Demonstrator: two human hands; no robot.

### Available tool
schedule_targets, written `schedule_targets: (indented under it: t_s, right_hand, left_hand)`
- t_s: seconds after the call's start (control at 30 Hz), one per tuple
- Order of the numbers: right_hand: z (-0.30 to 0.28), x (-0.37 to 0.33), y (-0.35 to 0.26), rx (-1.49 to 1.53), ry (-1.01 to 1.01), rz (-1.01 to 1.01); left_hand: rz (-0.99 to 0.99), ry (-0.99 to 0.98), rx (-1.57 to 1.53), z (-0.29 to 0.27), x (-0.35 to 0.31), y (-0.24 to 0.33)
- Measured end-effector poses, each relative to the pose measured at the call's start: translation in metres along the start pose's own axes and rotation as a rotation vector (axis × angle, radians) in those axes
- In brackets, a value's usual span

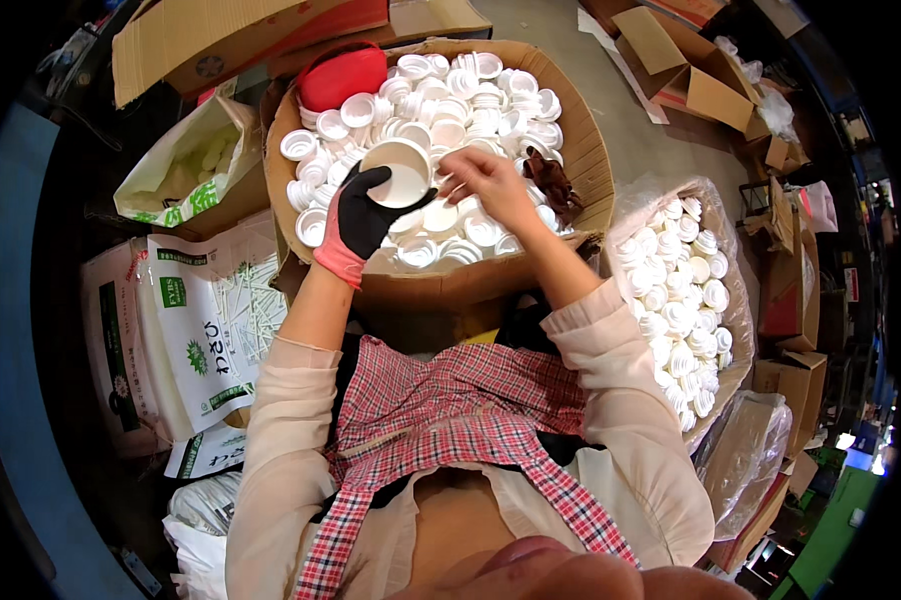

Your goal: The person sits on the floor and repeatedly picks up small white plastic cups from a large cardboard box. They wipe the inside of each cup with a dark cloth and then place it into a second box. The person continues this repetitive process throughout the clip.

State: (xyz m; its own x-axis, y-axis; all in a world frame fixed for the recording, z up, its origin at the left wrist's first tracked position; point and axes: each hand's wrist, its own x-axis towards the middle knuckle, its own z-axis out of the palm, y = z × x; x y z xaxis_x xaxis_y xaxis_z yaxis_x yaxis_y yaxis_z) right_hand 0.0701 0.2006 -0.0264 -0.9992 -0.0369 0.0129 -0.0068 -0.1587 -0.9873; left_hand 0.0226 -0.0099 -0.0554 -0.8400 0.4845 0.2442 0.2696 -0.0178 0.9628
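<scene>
Brown cardboard boxes [689, 85] stand on grey floor [631, 142]. Above a wide tan carton [591, 150] heaped with round white plastic caps [481, 100], my black-and-pink-gloved left hand [366, 215] grips a hollow round white piece [399, 170]; my bare right hand [491, 185] hovers just beside it, fingers bent, whether holding anything I cannot tell.

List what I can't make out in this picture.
- Head view: underside of the cup, turned away in the left hand.
- Head view: whether the right hand pinches anything; too small and blurred.
- Head view: floor of the big box, buried under white pieces.
- Head view: outer side of the blue panel, cut off by the picture's edge.
</scene>
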Motion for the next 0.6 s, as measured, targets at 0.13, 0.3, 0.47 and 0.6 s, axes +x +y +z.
schedule_targets:
  t_s: [0.13,0.3,0.47,0.6]
  right_hand:
    - [-0.146,0.028,0.056,-1.305,0.298,0.192]
    - [-0.195,0.032,0.106,-0.922,0.544,0.599]
    - [-0.190,0.043,0.084,-0.830,0.307,0.532]
    - [-0.149,0.025,0.035,-0.268,0.028,0.160]
  left_hand:
    - [-0.249,-0.182,-1.064,0.009,0.017,0.007]
    - [0.012,-0.253,-0.437,0.027,0.028,0.025]
    - [0.441,0.064,0.956,0.025,0.037,0.008]
    - [0.393,0.066,0.616,0.023,0.038,0.006]
